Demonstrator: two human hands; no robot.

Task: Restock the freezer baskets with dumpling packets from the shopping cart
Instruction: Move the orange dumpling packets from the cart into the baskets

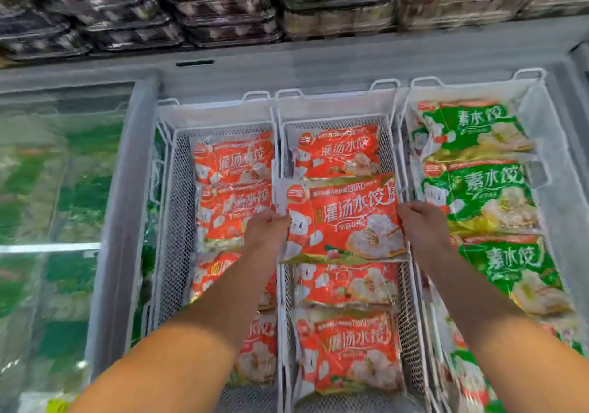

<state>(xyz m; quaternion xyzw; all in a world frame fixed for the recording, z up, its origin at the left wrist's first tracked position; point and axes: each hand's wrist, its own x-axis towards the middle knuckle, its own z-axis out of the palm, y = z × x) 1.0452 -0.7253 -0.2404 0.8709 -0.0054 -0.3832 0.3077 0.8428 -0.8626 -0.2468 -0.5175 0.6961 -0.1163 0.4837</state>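
I hold a red dumpling packet flat over the middle freezer basket. My left hand grips its left edge and my right hand grips its right edge. Below it, the middle basket holds red packets: one at the far end, one nearer and one at the near end. The left basket carries a row of red packets. The shopping cart is out of view.
The right basket is filled with green dumpling packets. A closed glass freezer lid covers green packets on the left. Stacked clear trays of food sit on the shelf behind the freezer.
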